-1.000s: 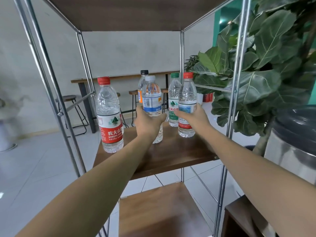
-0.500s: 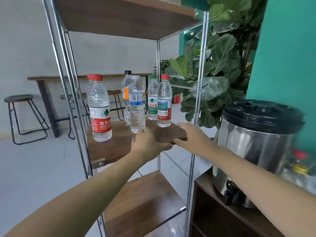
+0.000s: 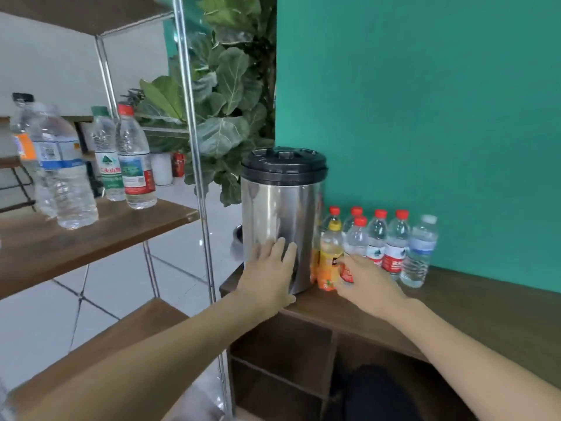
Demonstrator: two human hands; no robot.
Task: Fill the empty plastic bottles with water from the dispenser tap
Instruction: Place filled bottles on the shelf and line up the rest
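The teal wall (image 3: 425, 117) backs a wooden tabletop (image 3: 485, 314) where the steel dispenser (image 3: 277, 220) stands — black-lidded, at the left end. On the shelf (image 3: 91, 235) to the left stand four plastic bottles (image 3: 65, 177); more bottles (image 3: 394, 241) crowd just right of the dispenser. My left hand (image 3: 268, 276) lies flat on its lower wall, fingers spread. My right hand (image 3: 365, 285) reaches the red-labelled bottle (image 3: 353, 241) — whether it grips, I cannot tell.

The dispenser (image 3: 280, 220) base is hidden by the left hand (image 3: 267, 276); the bottle (image 3: 349, 252) label is covered by the right hand (image 3: 368, 287).
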